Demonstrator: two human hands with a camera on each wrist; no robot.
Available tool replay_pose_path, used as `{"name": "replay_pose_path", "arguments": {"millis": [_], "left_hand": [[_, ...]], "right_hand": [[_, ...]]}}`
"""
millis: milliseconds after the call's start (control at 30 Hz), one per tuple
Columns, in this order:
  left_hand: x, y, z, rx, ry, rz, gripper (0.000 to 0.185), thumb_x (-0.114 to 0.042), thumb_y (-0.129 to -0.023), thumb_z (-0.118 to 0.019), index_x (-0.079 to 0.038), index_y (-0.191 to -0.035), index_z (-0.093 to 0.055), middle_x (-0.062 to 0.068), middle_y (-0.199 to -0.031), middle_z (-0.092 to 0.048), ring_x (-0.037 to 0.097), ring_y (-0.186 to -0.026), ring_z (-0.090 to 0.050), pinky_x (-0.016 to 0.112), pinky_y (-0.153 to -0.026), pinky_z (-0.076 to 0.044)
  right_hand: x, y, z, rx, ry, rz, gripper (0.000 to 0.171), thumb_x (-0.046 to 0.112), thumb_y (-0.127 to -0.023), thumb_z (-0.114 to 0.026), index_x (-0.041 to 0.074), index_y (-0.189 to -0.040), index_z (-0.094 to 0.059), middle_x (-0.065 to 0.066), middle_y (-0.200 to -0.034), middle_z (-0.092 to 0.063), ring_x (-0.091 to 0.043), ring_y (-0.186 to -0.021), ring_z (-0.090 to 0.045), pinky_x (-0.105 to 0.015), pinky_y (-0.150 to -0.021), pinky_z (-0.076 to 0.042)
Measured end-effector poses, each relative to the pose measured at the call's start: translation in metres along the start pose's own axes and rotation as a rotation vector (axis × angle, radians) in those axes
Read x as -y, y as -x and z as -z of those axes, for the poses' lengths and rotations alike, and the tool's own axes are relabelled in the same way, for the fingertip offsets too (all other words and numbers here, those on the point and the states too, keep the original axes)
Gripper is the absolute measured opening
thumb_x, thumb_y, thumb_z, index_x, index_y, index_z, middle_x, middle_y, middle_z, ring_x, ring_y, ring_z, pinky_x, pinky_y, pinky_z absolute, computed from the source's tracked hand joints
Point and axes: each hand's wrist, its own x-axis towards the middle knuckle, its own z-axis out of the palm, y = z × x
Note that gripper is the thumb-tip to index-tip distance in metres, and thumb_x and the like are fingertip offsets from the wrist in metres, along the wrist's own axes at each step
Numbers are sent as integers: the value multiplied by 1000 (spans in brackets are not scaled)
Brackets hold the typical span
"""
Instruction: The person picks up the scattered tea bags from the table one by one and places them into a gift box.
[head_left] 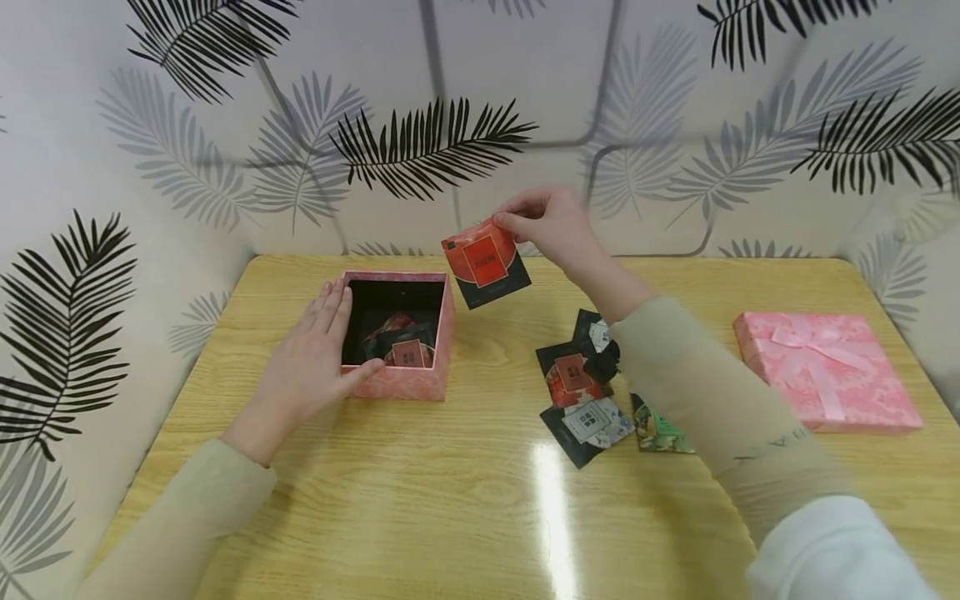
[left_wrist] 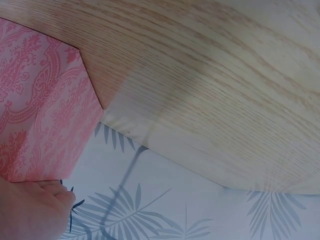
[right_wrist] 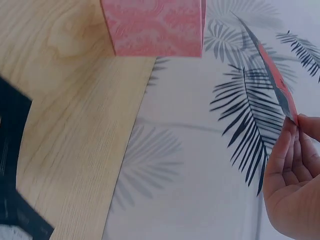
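In the head view my right hand [head_left: 558, 229] pinches a red and black sachet [head_left: 486, 267] by its upper corner, in the air beyond the right side of a pink patterned box [head_left: 408, 385]. The right wrist view shows this sachet nearly edge-on between thumb and fingers. My left hand [head_left: 303, 367] rests against the box's left side, fingers straight along the rim and thumb reaching along the front. The box stands uncovered, its inside black, with a few dark sachets [head_left: 405, 346] lying at the bottom. The wrist view on the left shows only part of that hand beside the box wall.
Right of the box several sachets lie overlapping on the wooden table [head_left: 420, 492]: a red one [head_left: 572, 373], a grey-labelled one [head_left: 592, 425], and a green one [head_left: 663, 429] partly under my right sleeve. A pink lid [head_left: 832, 367] with a ribbon bow lies farther right. Leaf-patterned wall covering [head_left: 480, 67] stands behind.
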Motion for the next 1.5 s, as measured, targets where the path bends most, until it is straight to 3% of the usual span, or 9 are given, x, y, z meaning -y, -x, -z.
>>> {"name": "replay_pose_path", "arguments": {"millis": [267,567,767,1000,1167,1333,1500], "left_hand": [[0,0,-2,-17,0,0,110,-71,-101,-52,9,-166,-15,26,-176,-14,43,-166,-14,56,-134,-22],[1,-1,-2,-4,-1,16,108,-63,-99,-61,7,-167,-13,24,-177,-14,41,-166,-12,55,-134,-22],[1,-1,-2,-9,14,12,110,-70,-100,-54,8,-167,-14,26,-176,-15,42,-166,-13,55,-134,-22],[0,1,-1,8,34,27,110,-71,-101,-52,6,-168,-11,25,-177,-13,41,-166,-11,55,-134,-21],[-1,0,-1,12,35,32,108,-62,-101,-60,6,-168,-9,25,-177,-12,41,-166,-11,55,-134,-21],[-1,0,0,16,35,34,108,-61,-101,-61,7,-168,-9,26,-177,-13,41,-166,-11,55,-134,-20],[-1,1,0,9,31,28,110,-70,-101,-53,8,-167,-10,27,-176,-14,42,-166,-12,55,-134,-21]], "right_hand": [[6,0,-36,40,-39,79,16,11,-99,-74,-1,-107,-81,-11,-95,-80,-4,-74,-67,-22,-72,-60],[8,1,-67,83,-50,31,15,12,-99,-75,0,-108,-81,-12,-97,-79,-9,-75,-66,-26,-75,-62],[3,3,-83,116,-36,62,15,11,-100,-74,-1,-107,-81,-18,-99,-79,-13,-73,-68,-24,-71,-61],[-3,8,-99,133,-59,34,13,8,-98,-75,-1,-106,-81,-19,-100,-80,-8,-72,-68,-41,-82,-66],[-1,12,-106,118,-126,-12,14,8,-98,-76,-3,-107,-80,-20,-102,-79,-8,-73,-68,-30,-77,-66],[0,16,-111,96,-194,-20,14,6,-98,-75,-4,-107,-79,-22,-103,-78,-6,-73,-69,-29,-77,-66],[-4,19,-116,124,-117,2,11,7,-98,-75,-2,-104,-79,-18,-99,-78,-9,-74,-68,-25,-74,-64]]}}
